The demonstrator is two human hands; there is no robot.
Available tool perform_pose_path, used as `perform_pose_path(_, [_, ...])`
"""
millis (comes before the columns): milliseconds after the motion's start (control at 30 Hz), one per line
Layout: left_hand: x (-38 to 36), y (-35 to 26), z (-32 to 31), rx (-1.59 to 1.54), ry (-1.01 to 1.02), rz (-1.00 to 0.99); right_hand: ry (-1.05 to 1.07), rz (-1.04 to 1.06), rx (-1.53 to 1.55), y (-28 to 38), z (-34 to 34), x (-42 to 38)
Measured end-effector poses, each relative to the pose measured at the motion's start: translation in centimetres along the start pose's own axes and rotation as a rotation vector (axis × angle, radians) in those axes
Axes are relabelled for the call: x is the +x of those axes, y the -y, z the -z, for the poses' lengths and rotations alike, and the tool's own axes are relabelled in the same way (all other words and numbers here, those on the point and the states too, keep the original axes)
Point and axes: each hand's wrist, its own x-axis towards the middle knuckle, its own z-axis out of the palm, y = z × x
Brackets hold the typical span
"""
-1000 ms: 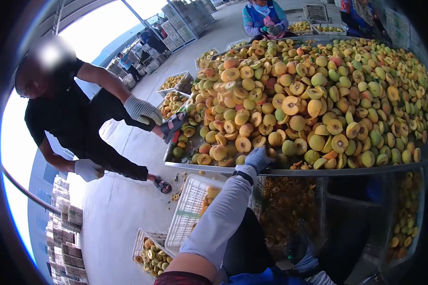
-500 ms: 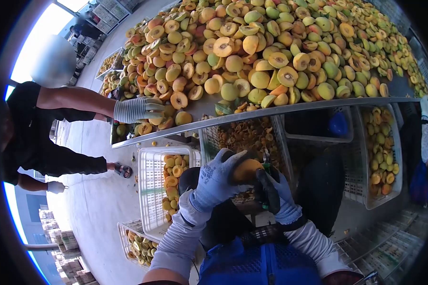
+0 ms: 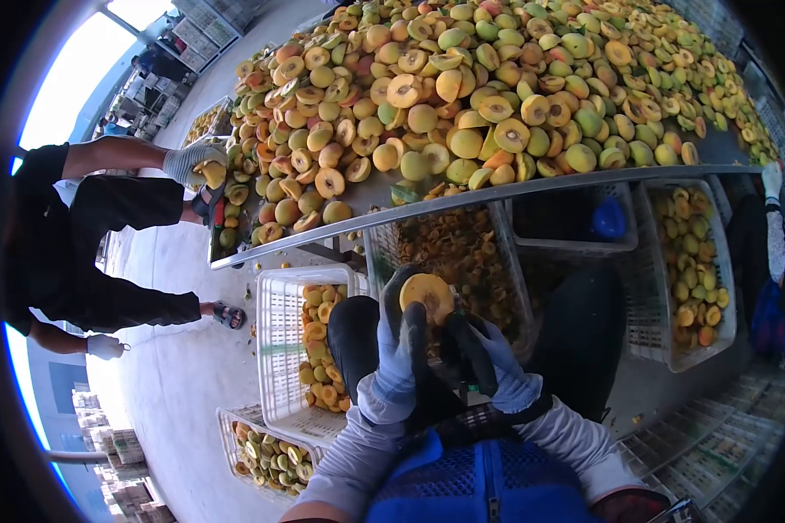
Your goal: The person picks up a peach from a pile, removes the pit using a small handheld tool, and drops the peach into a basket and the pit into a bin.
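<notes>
A halved peach-like fruit, its orange cut face and brown pit hollow turned up, is held in my left hand, gloved in grey-white with dark fingertips. Close on its right is my right hand, in the same kind of glove, its dark fingers curled round something I cannot make out. Both hands are over my lap, in front of a white crate of brown fruit scraps. Beyond them a heap of halved fruit covers the metal table.
White crates of fruit halves stand left of my knee, with another crate at the right. A blue object lies in a bin under the table. At the left, a gloved co-worker holds fruit. Another person's sleeve shows far right.
My left hand has turned the fruit so its cut face shows, and my right hand has moved slightly down. The co-worker's gloved hand has lifted from the heap and moved left with fruit.
</notes>
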Motion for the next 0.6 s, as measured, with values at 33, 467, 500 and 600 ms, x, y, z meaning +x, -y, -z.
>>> perform_pose_path(33, [0.2, -0.4, 0.1, -0.087, -0.031, 0.01, 0.008, -0.384, 0.336, 0.9, 0.1, 0.2])
perform_pose_path(467, [-0.9, -0.5, -0.3, 0.328, -0.015, 0.02, 0.164, 0.3, -0.832, 3.2, 0.6, -1.0])
perform_pose_path(500, [-1.0, -0.5, -0.4, 0.327, -0.015, 0.024, 0.164, 0.296, -0.833, 3.0, 0.6, -1.2])
perform_pose_path(600, [-1.0, -0.8, -0.7, 0.184, -0.068, 0.117, 0.15, 0.26, -0.806, 2.6, 0.2, -1.3])
